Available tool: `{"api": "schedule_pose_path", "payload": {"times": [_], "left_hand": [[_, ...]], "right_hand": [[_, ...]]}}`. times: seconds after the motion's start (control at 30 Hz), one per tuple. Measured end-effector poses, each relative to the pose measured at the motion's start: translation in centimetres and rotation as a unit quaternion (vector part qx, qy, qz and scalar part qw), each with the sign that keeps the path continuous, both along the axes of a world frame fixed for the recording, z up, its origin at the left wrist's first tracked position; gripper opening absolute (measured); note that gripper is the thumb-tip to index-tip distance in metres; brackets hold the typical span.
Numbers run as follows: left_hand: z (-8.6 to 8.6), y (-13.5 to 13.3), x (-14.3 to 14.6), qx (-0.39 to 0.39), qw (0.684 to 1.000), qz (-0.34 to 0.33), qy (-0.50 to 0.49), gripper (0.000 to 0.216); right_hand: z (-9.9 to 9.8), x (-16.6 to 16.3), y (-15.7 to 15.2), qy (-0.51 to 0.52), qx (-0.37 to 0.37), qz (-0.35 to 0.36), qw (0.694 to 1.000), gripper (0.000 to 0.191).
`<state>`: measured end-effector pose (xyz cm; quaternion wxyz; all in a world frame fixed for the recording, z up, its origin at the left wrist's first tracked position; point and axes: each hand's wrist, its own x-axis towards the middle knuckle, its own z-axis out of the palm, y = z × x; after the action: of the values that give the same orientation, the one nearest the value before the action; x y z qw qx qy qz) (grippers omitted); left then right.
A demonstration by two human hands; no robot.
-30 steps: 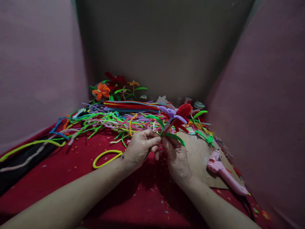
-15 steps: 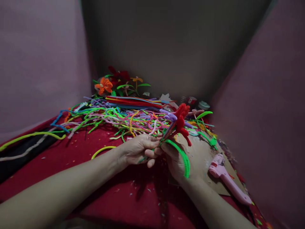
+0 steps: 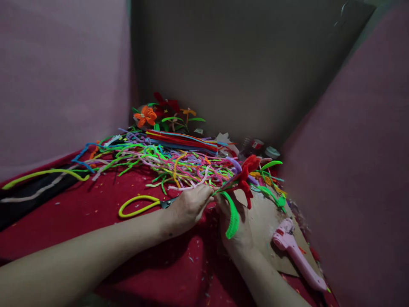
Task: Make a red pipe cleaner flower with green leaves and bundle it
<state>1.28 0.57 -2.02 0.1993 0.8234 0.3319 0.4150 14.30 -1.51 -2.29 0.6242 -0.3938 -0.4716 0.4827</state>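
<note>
Both hands are pinched together on the stem: the left hand (image 3: pixel 188 204) beside the right hand (image 3: pixel 234 230), below the red flower (image 3: pixel 247 170). I think the green wire (image 3: pixel 232 215) should be wound tight while the left grip stays firm.

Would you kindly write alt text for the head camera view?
Two bare hands, left hand and right hand, hold a red pipe-cleaner flower with a green stem over a red cloth. Behind lie loose pipe cleaners; scissors and a pink glue gun lie alongside.

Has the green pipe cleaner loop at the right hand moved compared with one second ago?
Yes. The green pipe cleaner loop now hangs lower over the right hand, closer to the pink glue gun.
</note>
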Motion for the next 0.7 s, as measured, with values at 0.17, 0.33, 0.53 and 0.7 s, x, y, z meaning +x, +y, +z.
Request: {"api": "schedule_pose_path", "payload": {"times": [0.17, 0.33, 0.53, 0.7], "left_hand": [[0.7, 0.0, 0.0, -0.181, 0.977, -0.009, -0.115, 0.017], [1.3, -0.1, 0.4, -0.386, 0.887, -0.069, -0.243, 0.023], [1.0, 0.1, 0.8, -0.475, 0.806, -0.136, -0.327, 0.02], [1.1, 0.6, 0.6, -0.535, 0.735, -0.209, -0.362, 0.016]], "right_hand": [[0.7, 0.0, -0.1, -0.008, -0.004, 0.036, 0.999, 0.017], [0.1, 0.1, 0.6, -0.014, 0.033, 0.037, 0.999, 0.018], [-0.2, 0.2, 0.7, -0.113, 0.065, -0.036, 0.991, 0.017], [0.0, 0.4, 0.4, -0.157, 0.103, -0.081, 0.979, 0.014]]}}
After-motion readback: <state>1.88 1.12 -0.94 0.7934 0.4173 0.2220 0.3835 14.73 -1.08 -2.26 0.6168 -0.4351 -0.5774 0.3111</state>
